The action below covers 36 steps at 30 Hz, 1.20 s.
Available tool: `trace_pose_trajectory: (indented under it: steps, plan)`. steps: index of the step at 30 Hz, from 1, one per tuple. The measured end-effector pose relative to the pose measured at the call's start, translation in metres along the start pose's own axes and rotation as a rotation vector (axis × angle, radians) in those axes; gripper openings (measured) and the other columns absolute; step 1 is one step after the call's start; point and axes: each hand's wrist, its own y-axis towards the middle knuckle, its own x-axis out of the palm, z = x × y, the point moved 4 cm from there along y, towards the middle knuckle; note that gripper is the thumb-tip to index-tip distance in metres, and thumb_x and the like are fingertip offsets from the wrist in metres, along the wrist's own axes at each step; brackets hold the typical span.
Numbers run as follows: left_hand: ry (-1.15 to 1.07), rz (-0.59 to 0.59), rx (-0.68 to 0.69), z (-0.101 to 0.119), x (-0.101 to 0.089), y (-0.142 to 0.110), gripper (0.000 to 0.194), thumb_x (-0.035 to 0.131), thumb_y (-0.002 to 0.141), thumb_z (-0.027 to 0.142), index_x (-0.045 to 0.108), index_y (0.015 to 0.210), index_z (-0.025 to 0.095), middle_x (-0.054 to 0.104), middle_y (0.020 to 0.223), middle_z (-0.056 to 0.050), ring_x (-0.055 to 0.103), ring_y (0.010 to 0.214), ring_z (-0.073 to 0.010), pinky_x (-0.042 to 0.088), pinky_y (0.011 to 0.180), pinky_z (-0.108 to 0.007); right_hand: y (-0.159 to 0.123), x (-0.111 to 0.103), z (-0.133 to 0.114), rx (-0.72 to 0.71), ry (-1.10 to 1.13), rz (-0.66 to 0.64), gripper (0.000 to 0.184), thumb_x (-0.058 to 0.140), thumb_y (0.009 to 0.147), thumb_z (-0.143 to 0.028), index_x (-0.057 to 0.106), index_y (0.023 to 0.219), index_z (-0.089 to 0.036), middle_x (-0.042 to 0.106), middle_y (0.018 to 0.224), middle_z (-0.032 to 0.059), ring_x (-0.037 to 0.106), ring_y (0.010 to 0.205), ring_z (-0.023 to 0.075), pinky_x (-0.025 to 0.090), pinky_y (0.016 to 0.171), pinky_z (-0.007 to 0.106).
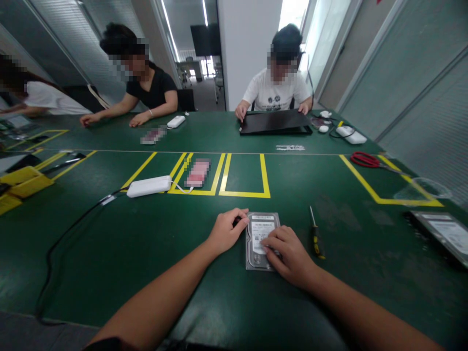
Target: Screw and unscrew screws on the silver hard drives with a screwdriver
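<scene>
A silver hard drive (pixel 259 228) with a white label lies flat on the green table in front of me. My left hand (pixel 228 231) is at its upper left edge, the fingers curled and the thumb against the drive. Something dark shows between that thumb and the fingers, too small to name. Over the drive's right side, my right hand (pixel 287 248) has its fingers bent, with thumb and fingertips close together on the label. Whatever is between those fingertips is hidden. To the right lies a yellow-and-black screwdriver (pixel 316 239), its tip pointing away from me.
Another hard drive (pixel 444 231) lies at the right, below red-handled scissors (pixel 365 159). A white power strip (pixel 149 186) and a phone (pixel 198 173) are left of centre. Yellow bins (pixel 29 181) stand far left. Across the table, a person holds a black panel (pixel 276 122); others sit left.
</scene>
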Motion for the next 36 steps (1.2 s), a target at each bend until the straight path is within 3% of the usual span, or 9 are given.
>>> trace_pose_trajectory:
  steps: [5, 12, 31, 36]
  plan:
    - [-0.007, -0.015, 0.007, 0.004, -0.006, -0.004, 0.013, 0.056, 0.093, 0.025, 0.063, 0.084, 0.018, 0.073, 0.106, -0.009, 0.064, 0.117, -0.0241, 0.052, 0.092, -0.035, 0.002, -0.001, -0.001, 0.024, 0.002, -0.007, 0.018, 0.053, 0.09, -0.021, 0.065, 0.103, -0.02, 0.063, 0.091, 0.0072, 0.05, 0.085, 0.0198, 0.036, 0.076, 0.038]
    - [0.014, 0.0, -0.023, 0.002, -0.012, -0.009, 0.015, 0.056, 0.092, 0.028, 0.064, 0.086, 0.017, 0.071, 0.11, -0.009, 0.068, 0.101, -0.021, 0.053, 0.085, -0.032, 0.004, -0.001, -0.002, 0.049, 0.0, -0.043, 0.019, 0.052, 0.09, -0.023, 0.066, 0.103, -0.02, 0.063, 0.092, 0.0072, 0.05, 0.086, 0.0204, 0.035, 0.077, 0.038]
    - [0.146, -0.014, -0.053, -0.001, -0.013, -0.006, 0.014, 0.056, 0.092, 0.027, 0.066, 0.088, 0.018, 0.069, 0.089, -0.003, 0.061, 0.08, -0.0153, 0.047, 0.075, -0.027, 0.006, -0.002, -0.003, 0.038, -0.001, -0.091, 0.022, 0.05, 0.092, -0.024, 0.065, 0.107, -0.019, 0.062, 0.094, 0.0073, 0.048, 0.088, 0.0205, 0.033, 0.078, 0.037]
    - [0.147, -0.055, -0.052, -0.003, -0.012, -0.004, 0.013, 0.056, 0.092, 0.025, 0.067, 0.089, 0.018, 0.066, 0.084, -0.001, 0.06, 0.077, -0.014, 0.044, 0.072, -0.026, 0.007, -0.003, -0.006, -0.025, -0.092, -0.116, 0.026, 0.048, 0.093, -0.025, 0.063, 0.113, -0.019, 0.061, 0.094, 0.008, 0.047, 0.086, 0.0209, 0.033, 0.078, 0.038]
